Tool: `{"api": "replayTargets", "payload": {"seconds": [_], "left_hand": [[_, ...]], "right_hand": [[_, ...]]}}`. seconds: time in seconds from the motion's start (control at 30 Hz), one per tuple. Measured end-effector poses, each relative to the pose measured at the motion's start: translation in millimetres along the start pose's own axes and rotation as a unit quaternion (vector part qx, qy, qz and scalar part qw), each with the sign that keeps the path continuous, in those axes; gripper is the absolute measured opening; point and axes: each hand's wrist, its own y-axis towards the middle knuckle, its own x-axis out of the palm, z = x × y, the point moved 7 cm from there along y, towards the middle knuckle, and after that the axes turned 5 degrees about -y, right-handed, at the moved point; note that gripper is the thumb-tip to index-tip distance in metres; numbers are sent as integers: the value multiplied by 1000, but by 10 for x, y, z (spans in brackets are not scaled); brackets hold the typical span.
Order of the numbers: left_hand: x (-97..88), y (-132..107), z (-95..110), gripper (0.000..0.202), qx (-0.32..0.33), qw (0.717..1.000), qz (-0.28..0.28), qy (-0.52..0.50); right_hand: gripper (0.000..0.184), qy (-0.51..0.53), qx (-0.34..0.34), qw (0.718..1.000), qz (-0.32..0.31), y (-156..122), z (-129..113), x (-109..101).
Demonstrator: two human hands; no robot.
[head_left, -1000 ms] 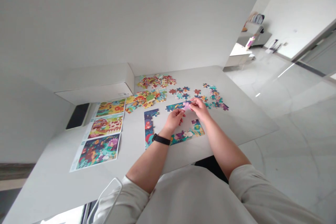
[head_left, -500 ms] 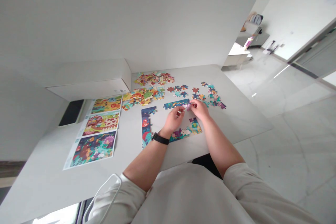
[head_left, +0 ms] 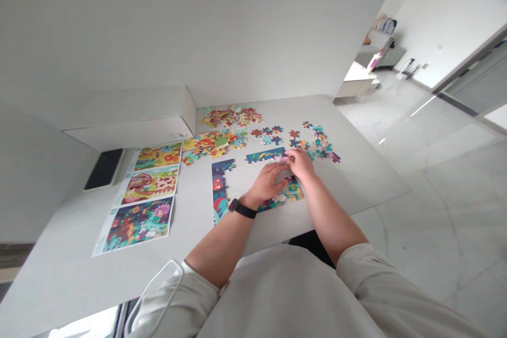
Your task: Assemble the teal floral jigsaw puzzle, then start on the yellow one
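Observation:
A small purple puzzle piece [head_left: 282,158] lies at the right end of a joined dark blue puzzle strip [head_left: 264,156]. My right hand [head_left: 302,163] has its fingers closed on the right side of that piece. Just left of it, my left hand [head_left: 269,184] is stretched out low over the table, thumb apart, fingertips close to the piece. Under and around my left hand runs a partly joined puzzle: a left border [head_left: 218,185] and a lower right section [head_left: 293,188]. My left hand and wrist cover part of its lower edge.
Loose dark puzzle pieces [head_left: 268,135] lie behind my hands, with more pieces [head_left: 322,142] to the right. Yellow and red piles [head_left: 222,141] are farther back. Left are printed picture sheets [head_left: 138,224], a phone [head_left: 105,169] and a white box [head_left: 130,119] by the wall.
My left hand has flattened and its fingers have stretched forward and right. The purple piece now sits lower against the blue strip, my right fingers still at it.

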Motion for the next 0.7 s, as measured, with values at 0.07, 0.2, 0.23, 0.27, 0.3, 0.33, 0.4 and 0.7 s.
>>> {"api": "replayTargets", "payload": {"seconds": [0.07,0.2,0.23,0.27,0.3,0.33,0.4,0.7], "left_hand": [[31,-7,-15,50,0,1000,-7,11],[77,-10,-42,51,-17,999,-22,39],[83,-9,-44,51,-23,998,-26,45],[87,-7,-43,52,-27,998,-29,50],[89,-6,-39,53,-30,998,-32,54],[89,-4,-34,53,-32,997,-35,56],[88,-1,-22,54,-35,997,-39,59],[118,-5,-19,43,-61,990,-78,97]], "right_hand": [[28,-3,-12,1000,1,-5,-25,6],[27,-21,-28,999,-12,-11,-66,42],[27,-24,-28,999,-13,-11,-68,49],[27,-27,-27,999,-13,-10,-67,52],[27,-30,-25,999,-12,-10,-63,53],[27,-31,-24,999,-11,-9,-60,53],[28,-34,-23,999,-11,-9,-58,54],[31,-62,-19,997,-32,-6,-92,54]]}}
